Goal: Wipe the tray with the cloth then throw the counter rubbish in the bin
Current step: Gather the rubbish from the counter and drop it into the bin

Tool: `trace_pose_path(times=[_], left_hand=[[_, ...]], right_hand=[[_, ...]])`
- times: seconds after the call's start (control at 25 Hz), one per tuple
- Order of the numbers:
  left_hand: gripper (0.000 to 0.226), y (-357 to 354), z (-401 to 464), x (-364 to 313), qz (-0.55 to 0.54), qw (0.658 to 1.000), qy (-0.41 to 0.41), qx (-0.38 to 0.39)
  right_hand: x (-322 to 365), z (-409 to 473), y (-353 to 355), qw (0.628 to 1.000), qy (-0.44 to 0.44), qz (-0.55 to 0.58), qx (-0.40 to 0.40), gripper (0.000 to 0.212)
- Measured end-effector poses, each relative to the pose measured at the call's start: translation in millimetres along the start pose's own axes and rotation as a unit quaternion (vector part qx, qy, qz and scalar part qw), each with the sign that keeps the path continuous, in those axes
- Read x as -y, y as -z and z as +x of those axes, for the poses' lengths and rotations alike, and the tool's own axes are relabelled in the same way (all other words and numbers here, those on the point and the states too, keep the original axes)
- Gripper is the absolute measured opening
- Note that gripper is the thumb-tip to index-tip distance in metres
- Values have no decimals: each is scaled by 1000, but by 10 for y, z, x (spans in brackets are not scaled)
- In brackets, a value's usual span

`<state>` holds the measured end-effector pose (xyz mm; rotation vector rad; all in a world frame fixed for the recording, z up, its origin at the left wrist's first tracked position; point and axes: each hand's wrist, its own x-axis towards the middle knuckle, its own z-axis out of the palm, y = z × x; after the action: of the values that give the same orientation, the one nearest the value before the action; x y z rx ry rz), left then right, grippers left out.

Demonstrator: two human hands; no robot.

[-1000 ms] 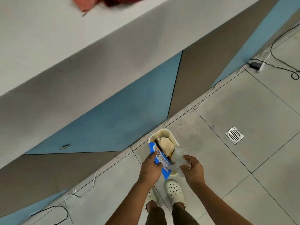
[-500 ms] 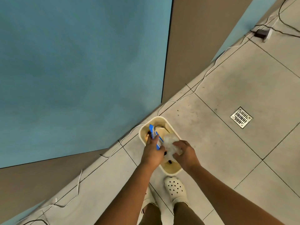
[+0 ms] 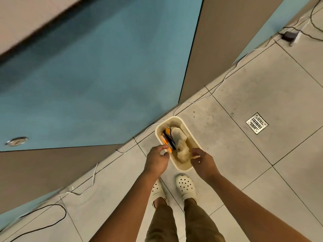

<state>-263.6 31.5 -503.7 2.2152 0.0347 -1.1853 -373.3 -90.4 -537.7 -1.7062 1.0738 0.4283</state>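
A small cream bin (image 3: pixel 193 137) stands on the tiled floor against the counter's base. Inside it lie an orange and dark packet (image 3: pixel 168 140) on the left and crumpled pale wrappers (image 3: pixel 180 142) on the right. My left hand (image 3: pixel 158 159) hovers at the bin's near left rim with loosely curled fingers, and nothing is in it. Just over the near right rim, my right hand (image 3: pixel 203 162) hangs the same way, empty. The tray and the cloth are out of view.
The counter front (image 3: pixel 97 81), blue and brown panels, rises to the left. White and black cables (image 3: pixel 57 212) run along the floor by its base. A metal floor drain (image 3: pixel 257 123) sits to the right. A plug adapter (image 3: pixel 289 36) lies at the far right. My feet stand just behind the bin.
Both hands let go of the blue packet and the crumpled plastic, which now lie in the bin, and drew back toward me. The camera tilted down.
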Motion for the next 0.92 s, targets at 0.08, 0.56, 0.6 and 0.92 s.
trace_pose_path(times=[0.08,0.56,0.6,0.92], left_hand=[[29,191,-341,-248,-29,999,-26,-28],[16,1803,-3031,-2000,-258,922,-227,-178],[15,1964,-3176,-2042,-266,912,-239,-199],[15,3040,-3742,-2105,-318,853,-266,-318]], right_hand=[[360,-315,145,998,66,21,-7,31],[3020,-2435,1405,907,410,98,-18,29],[3194,-2538,1438,897,434,86,-6,29],[4327,-2892,1279,854,514,69,39,24]])
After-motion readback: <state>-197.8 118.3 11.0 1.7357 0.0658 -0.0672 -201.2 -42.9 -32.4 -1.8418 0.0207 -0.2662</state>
